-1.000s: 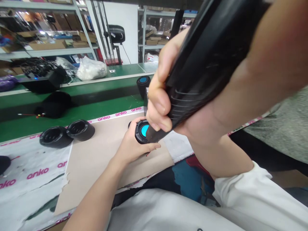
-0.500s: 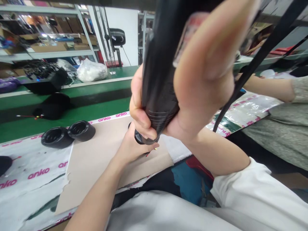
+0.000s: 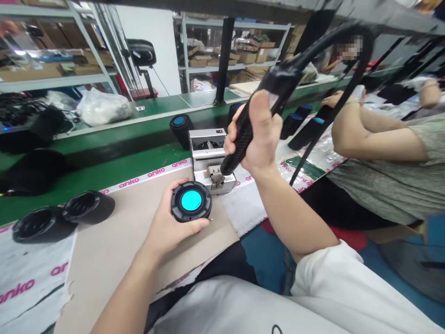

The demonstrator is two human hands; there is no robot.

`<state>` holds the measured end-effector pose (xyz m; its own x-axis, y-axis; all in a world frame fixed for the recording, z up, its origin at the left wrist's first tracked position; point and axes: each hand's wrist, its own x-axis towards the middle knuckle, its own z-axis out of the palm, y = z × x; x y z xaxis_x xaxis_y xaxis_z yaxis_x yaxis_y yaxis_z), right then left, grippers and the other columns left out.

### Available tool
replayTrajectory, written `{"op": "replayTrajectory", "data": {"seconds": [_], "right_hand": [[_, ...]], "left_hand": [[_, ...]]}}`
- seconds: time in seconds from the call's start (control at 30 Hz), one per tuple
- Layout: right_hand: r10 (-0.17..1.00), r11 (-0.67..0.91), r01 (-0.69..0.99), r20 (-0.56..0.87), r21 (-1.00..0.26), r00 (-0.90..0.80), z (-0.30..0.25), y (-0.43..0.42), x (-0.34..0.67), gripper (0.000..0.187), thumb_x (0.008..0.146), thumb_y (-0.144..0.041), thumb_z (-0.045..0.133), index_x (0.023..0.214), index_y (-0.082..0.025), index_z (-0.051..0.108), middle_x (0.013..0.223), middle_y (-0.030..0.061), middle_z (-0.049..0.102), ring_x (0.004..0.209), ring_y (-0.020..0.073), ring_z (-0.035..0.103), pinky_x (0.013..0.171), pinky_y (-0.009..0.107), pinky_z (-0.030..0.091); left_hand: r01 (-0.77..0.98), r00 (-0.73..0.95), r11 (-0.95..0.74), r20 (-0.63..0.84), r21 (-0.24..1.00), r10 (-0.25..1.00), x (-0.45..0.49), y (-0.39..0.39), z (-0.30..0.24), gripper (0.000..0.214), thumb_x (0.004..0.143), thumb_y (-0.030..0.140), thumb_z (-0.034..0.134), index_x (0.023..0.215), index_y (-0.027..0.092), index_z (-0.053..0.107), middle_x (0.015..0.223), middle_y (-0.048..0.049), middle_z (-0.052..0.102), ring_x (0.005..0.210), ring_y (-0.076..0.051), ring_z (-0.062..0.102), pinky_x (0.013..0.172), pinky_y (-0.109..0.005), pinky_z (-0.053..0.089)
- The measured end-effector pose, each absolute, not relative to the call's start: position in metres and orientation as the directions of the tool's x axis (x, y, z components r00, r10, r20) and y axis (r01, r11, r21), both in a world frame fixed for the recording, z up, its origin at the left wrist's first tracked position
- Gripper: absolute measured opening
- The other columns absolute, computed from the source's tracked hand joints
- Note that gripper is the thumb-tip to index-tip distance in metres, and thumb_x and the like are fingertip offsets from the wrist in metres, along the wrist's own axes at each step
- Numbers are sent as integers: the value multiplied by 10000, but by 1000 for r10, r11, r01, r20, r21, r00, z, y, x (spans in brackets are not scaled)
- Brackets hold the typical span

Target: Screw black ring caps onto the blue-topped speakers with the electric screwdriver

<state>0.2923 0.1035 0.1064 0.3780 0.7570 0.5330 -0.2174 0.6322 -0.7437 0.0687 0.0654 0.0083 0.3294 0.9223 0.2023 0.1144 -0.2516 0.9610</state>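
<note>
Cyan and black, a round speaker end cap (image 3: 191, 201) is held face up in the left hand (image 3: 163, 215), above a tan cardboard sheet (image 3: 114, 260). Its rim is grasped from beneath by the curled left-hand fingers (image 3: 198, 226). A corded black power tool (image 3: 245, 132), probably an electric screwdriver, is gripped by the right hand (image 3: 260, 134), with the right-hand fingers (image 3: 266, 127) clenched round its handle. Its nose is angled down just above a silver benchtop machine (image 3: 208, 157) and is not touching the end cap.

Two black cylindrical speaker housings (image 3: 88, 206) (image 3: 43, 225) are laid on their sides at the sheet's far edge, near a white anko-printed plastic sheet (image 3: 31, 287). Beyond them, a green conveyor bench (image 3: 104, 171) is seen, and a co-worker (image 3: 382, 171) is seated to the right.

A slackened one-handed grip could let the end cap drop. Any swing of the tool could knock its nose against the machine, or its taut cable could drag it off line.
</note>
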Motion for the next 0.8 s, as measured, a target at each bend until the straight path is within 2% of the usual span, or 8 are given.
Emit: {"op": "replayTrajectory", "data": {"seconds": [0.13,0.27,0.43,0.57,0.63,0.7,0.73,0.8], "right_hand": [[730,678,-242,597,-694,334,77,118,288,571,930,-787,708,766,-244,642,578,-41,587,405,126,522,389,305,329],[743,651,-141,590,-746,316,84,115,281,626,955,-785,681,684,-235,559,518,-56,521,378,108,495,409,287,344],[772,615,-138,558,-776,305,87,113,277,684,938,-815,674,633,-232,490,495,-55,486,371,108,496,386,273,331],[826,550,-168,505,-818,251,89,111,276,681,905,-836,697,653,-231,515,493,-51,497,349,106,479,345,257,314],[824,560,-222,508,-798,251,103,104,275,632,910,-797,729,697,-222,574,513,-47,533,347,107,480,324,253,319],[776,630,-315,570,-709,269,129,92,272,533,996,-693,662,770,-212,626,559,-46,560,386,99,492,341,242,356],[732,678,-370,631,-635,259,144,85,269,484,1061,-613,557,807,-208,637,572,-50,553,406,90,485,368,232,380],[814,579,-375,542,-724,211,174,72,258,556,1133,-633,343,822,-233,572,601,-64,520,441,84,469,422,221,434]], "left_hand": [[115,333,-270,219,956,917,67,66,8,961,602,527,1045,1400,248,586,1423,-145,713,1259,-352,754,1012,-450,645],[121,338,-302,247,946,908,65,67,7,954,610,533,1054,1399,259,593,1413,-131,719,1259,-341,755,1028,-441,640],[109,340,-329,276,938,899,66,67,5,961,602,538,1064,1399,264,603,1403,-124,723,1261,-345,753,1046,-447,630],[83,326,-323,281,943,903,68,66,6,951,608,555,1056,1391,259,603,1374,-117,733,1227,-341,760,1037,-457,631],[73,331,-316,276,946,902,68,66,6,955,604,539,1060,1392,258,599,1368,-114,736,1220,-337,761,1029,-448,628],[70,340,-308,267,949,901,68,65,6,954,602,512,1066,1393,257,598,1371,-113,737,1216,-333,762,1011,-431,626],[72,343,-304,262,950,902,68,65,6,948,602,501,1067,1389,255,600,1369,-112,738,1210,-331,763,1001,-423,625],[72,346,-289,248,955,905,68,65,6,948,598,498,1068,1386,252,601,1353,-108,745,1185,-326,770,979,-415,627]]}}
